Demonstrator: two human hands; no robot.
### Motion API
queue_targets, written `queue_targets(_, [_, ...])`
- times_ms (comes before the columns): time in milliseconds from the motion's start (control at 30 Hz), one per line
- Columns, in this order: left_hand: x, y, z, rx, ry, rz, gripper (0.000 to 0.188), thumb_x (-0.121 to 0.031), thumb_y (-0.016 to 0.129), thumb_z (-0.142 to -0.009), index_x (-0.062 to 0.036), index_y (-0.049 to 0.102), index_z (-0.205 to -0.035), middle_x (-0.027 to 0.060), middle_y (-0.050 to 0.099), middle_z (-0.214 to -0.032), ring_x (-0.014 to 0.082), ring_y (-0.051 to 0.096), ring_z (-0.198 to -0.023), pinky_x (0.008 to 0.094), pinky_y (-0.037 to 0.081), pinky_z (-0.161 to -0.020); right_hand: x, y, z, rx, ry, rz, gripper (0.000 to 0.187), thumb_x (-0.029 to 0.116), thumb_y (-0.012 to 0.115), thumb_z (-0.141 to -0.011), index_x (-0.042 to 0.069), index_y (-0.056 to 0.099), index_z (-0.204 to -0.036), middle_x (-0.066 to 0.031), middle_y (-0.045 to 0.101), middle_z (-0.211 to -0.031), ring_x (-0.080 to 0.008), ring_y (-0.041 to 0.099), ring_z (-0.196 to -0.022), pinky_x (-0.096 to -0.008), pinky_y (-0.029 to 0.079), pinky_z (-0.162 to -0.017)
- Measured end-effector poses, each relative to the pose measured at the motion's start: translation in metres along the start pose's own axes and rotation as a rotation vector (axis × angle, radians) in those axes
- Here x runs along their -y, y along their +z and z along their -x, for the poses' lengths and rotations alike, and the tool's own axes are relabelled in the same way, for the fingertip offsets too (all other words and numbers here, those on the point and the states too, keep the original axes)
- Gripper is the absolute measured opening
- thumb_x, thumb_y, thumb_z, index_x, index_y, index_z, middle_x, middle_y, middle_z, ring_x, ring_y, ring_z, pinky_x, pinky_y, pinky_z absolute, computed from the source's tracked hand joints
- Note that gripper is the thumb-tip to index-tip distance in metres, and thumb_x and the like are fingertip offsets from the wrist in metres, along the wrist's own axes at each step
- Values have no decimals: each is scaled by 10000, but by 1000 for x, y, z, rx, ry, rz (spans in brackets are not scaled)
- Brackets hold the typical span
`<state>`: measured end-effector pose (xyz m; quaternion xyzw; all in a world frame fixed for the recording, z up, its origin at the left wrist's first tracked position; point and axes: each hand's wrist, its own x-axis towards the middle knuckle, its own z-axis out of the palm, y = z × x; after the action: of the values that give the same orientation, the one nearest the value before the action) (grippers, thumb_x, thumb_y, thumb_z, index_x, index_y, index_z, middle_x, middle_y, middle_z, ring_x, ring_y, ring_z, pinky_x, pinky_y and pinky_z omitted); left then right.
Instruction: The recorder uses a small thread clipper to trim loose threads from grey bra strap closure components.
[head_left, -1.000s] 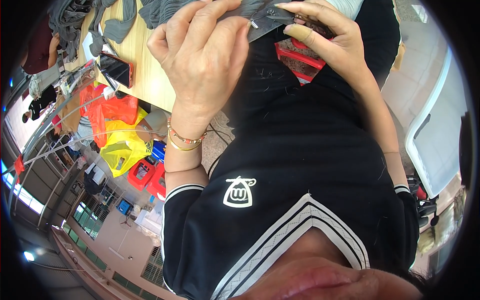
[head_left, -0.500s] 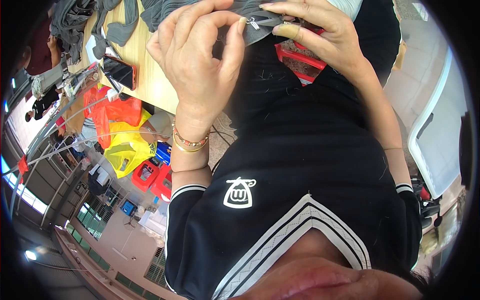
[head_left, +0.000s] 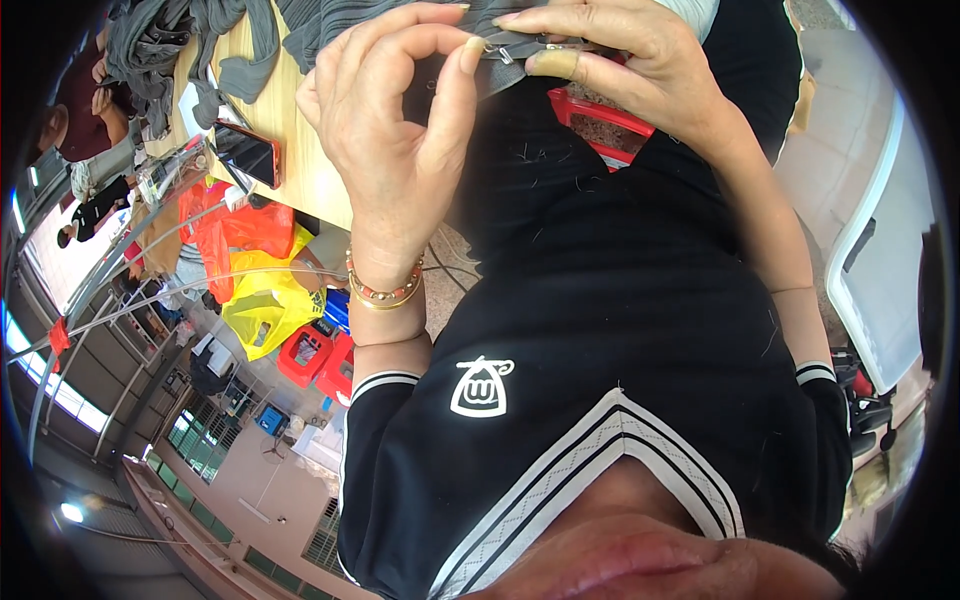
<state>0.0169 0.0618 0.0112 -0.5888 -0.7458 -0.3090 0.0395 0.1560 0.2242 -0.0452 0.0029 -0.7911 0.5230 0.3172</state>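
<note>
A zipper [head_left: 527,46] with a small silvery pull [head_left: 506,56] is held up in front of me at the top of the view. Beneath and behind it lies dark grey ribbed fabric [head_left: 335,18]. At the zipper's left end, thumb and forefinger of my left hand [head_left: 390,140] are pinched together beside the slider; the other fingers curl loosely. My right hand [head_left: 650,75] grips the zipper strip from the right, fingers above and thumb below. A yellowish covering wraps that thumb. What lies exactly between the left fingertips is too small to make out.
Grey knit pieces [head_left: 155,65] and a phone [head_left: 247,155] lie on a pale wooden table [head_left: 300,185] at left. Red [head_left: 245,225] and yellow bags [head_left: 265,310] hang below it. A red stool [head_left: 612,122] shows near my lap; a white bin [head_left: 870,280] stands right. People are at far left.
My right hand has shifted slightly left along the zipper, and the pull now lies at a different angle. The left hand keeps its pinch, the thumb tilted a little.
</note>
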Motion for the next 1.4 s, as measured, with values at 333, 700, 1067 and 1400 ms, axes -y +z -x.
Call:
queue_targets(333, [4, 0, 4, -10, 24, -82, 87, -144, 720, -881, -85, 698, -940, 25, 712, -1092, 193, 598, -1046, 326, 381, -966, 1, -1, 2, -10, 7, 35, 248, 81, 758, -841, 12, 727, -1077, -96, 636, -807, -201, 619, -688, -293, 466, -598])
queue_targets(700, [50, -17, 50, -271, 16, -123, 139, -89, 693, -900, -40, 595, -986, 82, 568, -946, 201, 523, -840, 300, 431, -776, -1, 4, 8, -82, 294, -111, 311, 43, 767, -842, -19, 692, -1138, -11, 591, -859, -84, 527, -753, -230, 416, -678])
queue_targets(1067, [102, 12, 102, -382, -424, 255, 101, -107, 703, -889, -45, 626, -912, 81, 599, -906, 227, 560, -812, 330, 444, -737, 32, 21, -12, 47, 158, 130, 369, 11, 804, -766, -16, 703, -1120, -53, 602, -854, -134, 560, -751, -243, 418, -668])
queue_targets(1400, [37, -28, 77, -315, 22, 72, 329, -53, 820, -772, -27, 666, -1061, 103, 577, -1064, 212, 591, -981, 313, 504, -852, 19, 30, -7, 99, -13, 157, 431, -11, 813, -731, -5, 712, -1149, -55, 635, -943, -106, 571, -810, -206, 441, -707])
